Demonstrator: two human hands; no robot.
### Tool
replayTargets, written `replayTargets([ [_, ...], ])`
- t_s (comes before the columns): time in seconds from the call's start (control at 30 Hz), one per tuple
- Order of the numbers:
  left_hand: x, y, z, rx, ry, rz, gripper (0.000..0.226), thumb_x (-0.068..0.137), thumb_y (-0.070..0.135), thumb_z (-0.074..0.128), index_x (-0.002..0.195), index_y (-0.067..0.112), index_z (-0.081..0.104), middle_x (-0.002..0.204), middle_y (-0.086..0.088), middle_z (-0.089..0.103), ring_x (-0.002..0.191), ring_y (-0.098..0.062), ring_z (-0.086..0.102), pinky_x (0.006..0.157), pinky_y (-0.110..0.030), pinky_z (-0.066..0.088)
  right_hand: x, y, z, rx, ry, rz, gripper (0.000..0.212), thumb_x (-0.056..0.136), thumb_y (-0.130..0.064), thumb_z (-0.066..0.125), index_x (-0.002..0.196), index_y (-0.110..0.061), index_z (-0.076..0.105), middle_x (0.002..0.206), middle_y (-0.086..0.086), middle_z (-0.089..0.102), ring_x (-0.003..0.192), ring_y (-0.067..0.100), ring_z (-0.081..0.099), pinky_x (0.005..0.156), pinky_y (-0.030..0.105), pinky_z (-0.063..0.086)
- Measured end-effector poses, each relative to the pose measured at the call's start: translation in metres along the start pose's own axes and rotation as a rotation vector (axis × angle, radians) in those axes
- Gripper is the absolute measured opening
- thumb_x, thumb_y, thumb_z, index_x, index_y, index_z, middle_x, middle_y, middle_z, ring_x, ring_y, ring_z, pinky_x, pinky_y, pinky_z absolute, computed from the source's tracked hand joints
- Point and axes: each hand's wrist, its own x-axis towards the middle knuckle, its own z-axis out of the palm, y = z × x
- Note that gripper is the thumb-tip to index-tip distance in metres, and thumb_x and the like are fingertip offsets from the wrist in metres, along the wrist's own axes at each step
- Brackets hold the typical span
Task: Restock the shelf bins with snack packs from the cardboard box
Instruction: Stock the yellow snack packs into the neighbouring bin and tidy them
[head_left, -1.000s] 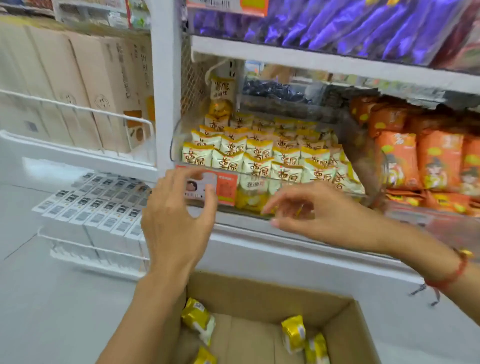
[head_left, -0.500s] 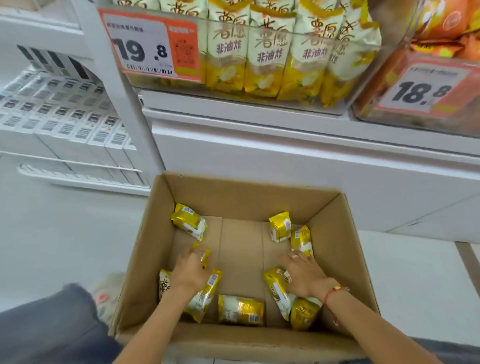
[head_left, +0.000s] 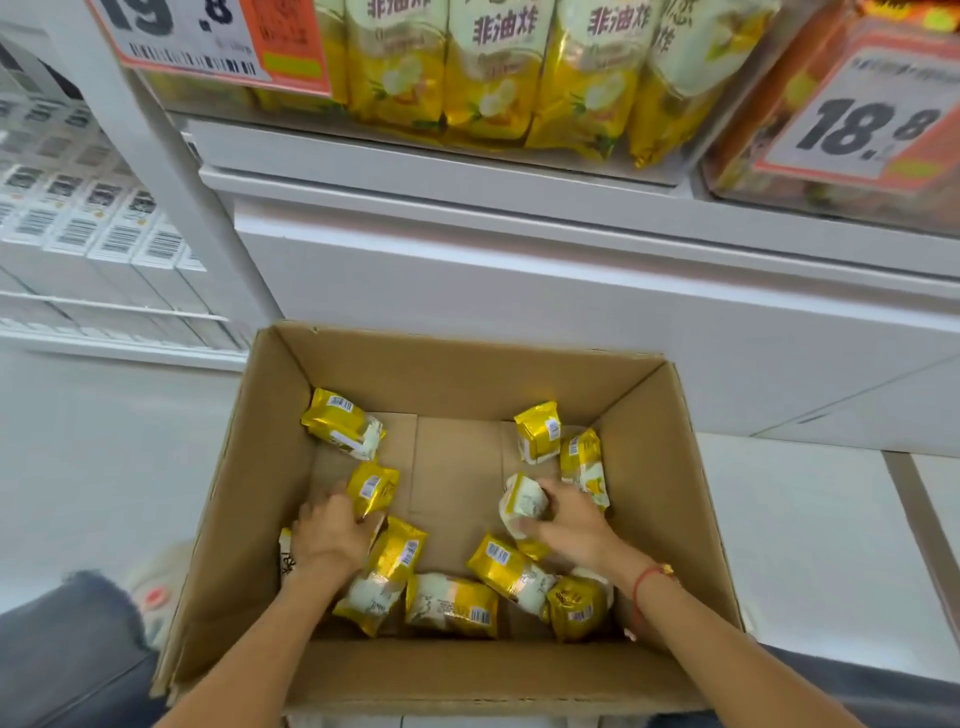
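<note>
An open cardboard box (head_left: 670, 467) sits on the floor below the shelf, with several yellow and white snack packs scattered on its bottom. My left hand (head_left: 330, 535) is inside the box and grips one yellow pack (head_left: 371, 488), tipped upright. My right hand (head_left: 569, 522) holds a white-faced pack (head_left: 522, 504) near the box's right side. Loose packs lie at the back left (head_left: 343, 422), back right (head_left: 537, 431) and along the near wall (head_left: 452, 605). Above, the clear shelf bin (head_left: 488, 67) is full of the same yellow packs.
A second bin (head_left: 779, 156) with orange packs and an 18.8 price tag stands at the upper right. A white shelf post (head_left: 171, 171) rises left of the box, with white barcoded cartons (head_left: 104, 228) behind a wire rail. My knee (head_left: 67, 654) is at the lower left.
A second ago both hands were up at the yellow bin's front. They dropped into the box, and each has now lifted a pack off the bottom.
</note>
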Motion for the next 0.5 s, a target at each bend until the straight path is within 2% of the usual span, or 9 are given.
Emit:
replayTargets([
  [0.07, -0.006, 0.008, -0.023, -0.59, -0.077, 0.019, 0.024, 0.089, 0.024, 0.066, 0.109, 0.018, 0.055, 0.097, -0.004, 0.063, 0.093, -0.023, 0.06, 0.079, -0.031, 0.041, 0.0, -0.02, -0.012, 0.501, -0.134, 0.124, 0.057, 0.076, -0.023, 0.079, 0.125, -0.016, 0.052, 0.111, -0.004, 0.064, 0.102, 0.01, 0.061, 0.081, 0.018, 0.05],
  [0.1, -0.01, 0.012, -0.037, -0.845, -0.181, 0.002, 0.026, 0.089, 0.02, 0.066, 0.11, 0.02, 0.051, 0.099, -0.002, 0.064, 0.094, -0.02, 0.061, 0.08, -0.03, 0.043, 0.0, -0.029, -0.019, 0.702, -0.22, 0.158, 0.055, 0.072, -0.026, 0.08, 0.12, -0.015, 0.055, 0.113, -0.002, 0.064, 0.101, 0.01, 0.061, 0.082, 0.02, 0.05],
  [0.17, -0.017, 0.017, -0.061, -1.156, -0.477, 0.005, 0.033, 0.092, 0.025, 0.06, 0.123, 0.015, 0.052, 0.116, -0.008, 0.068, 0.108, -0.023, 0.064, 0.085, -0.026, 0.048, -0.003, -0.048, -0.033, 1.008, -0.389, 0.156, 0.047, 0.068, -0.03, 0.083, 0.108, -0.015, 0.063, 0.116, 0.007, 0.059, 0.102, 0.019, 0.059, 0.086, 0.028, 0.049],
  [0.23, -0.024, 0.023, -0.081, -1.336, -0.624, 0.031, 0.036, 0.095, 0.028, 0.051, 0.127, 0.012, 0.055, 0.122, -0.012, 0.066, 0.116, -0.026, 0.06, 0.1, -0.032, 0.044, -0.007, -0.07, -0.044, 1.179, -0.522, 0.091, 0.052, 0.066, -0.032, 0.085, 0.11, -0.011, 0.067, 0.116, 0.015, 0.058, 0.104, 0.029, 0.058, 0.091, 0.04, 0.049],
  [0.33, -0.033, 0.041, -0.104, -1.497, -0.612, 0.051, 0.04, 0.092, 0.026, 0.047, 0.127, 0.009, 0.057, 0.124, -0.016, 0.064, 0.116, -0.031, 0.058, 0.109, -0.039, 0.036, -0.02, -0.106, -0.059, 1.215, -0.644, -0.029, 0.052, 0.076, -0.035, 0.075, 0.12, -0.009, 0.064, 0.113, 0.014, 0.064, 0.095, 0.028, 0.065, 0.086, 0.045, 0.052],
  [0.37, -0.038, 0.05, -0.112, -1.509, -0.607, 0.086, 0.041, 0.092, 0.025, 0.046, 0.127, 0.006, 0.057, 0.12, -0.015, 0.066, 0.11, -0.029, 0.06, 0.104, -0.038, 0.041, -0.025, -0.118, -0.064, 1.153, -0.633, -0.034, 0.046, 0.083, -0.037, 0.066, 0.121, -0.011, 0.063, 0.112, 0.012, 0.065, 0.092, 0.027, 0.066, 0.084, 0.042, 0.052],
  [0.43, -0.048, 0.067, -0.128, -1.512, -0.565, 0.152, 0.042, 0.091, 0.024, 0.044, 0.124, 0.002, 0.058, 0.103, -0.011, 0.07, 0.088, -0.022, 0.066, 0.082, -0.033, 0.051, -0.036, -0.139, -0.074, 0.982, -0.561, -0.024, 0.043, 0.088, -0.042, 0.049, 0.12, -0.016, 0.062, 0.111, 0.009, 0.065, 0.091, 0.025, 0.064, 0.081, 0.039, 0.05],
  [0.47, -0.052, 0.074, -0.137, -1.516, -0.543, 0.187, 0.042, 0.089, 0.026, 0.045, 0.12, 0.002, 0.059, 0.099, -0.01, 0.071, 0.083, -0.02, 0.067, 0.077, -0.032, 0.052, -0.043, -0.15, -0.08, 0.91, -0.538, -0.048, 0.044, 0.088, -0.045, 0.045, 0.119, -0.019, 0.062, 0.112, 0.009, 0.065, 0.093, 0.026, 0.062, 0.081, 0.038, 0.049],
  [0.5, -0.057, 0.08, -0.144, -1.512, -0.524, 0.225, 0.045, 0.086, 0.029, 0.048, 0.12, 0.002, 0.059, 0.103, -0.01, 0.071, 0.088, -0.021, 0.069, 0.082, -0.035, 0.052, -0.051, -0.16, -0.086, 0.86, -0.533, -0.088, 0.044, 0.088, -0.046, 0.046, 0.118, -0.02, 0.064, 0.113, 0.009, 0.064, 0.095, 0.026, 0.061, 0.082, 0.038, 0.048],
])
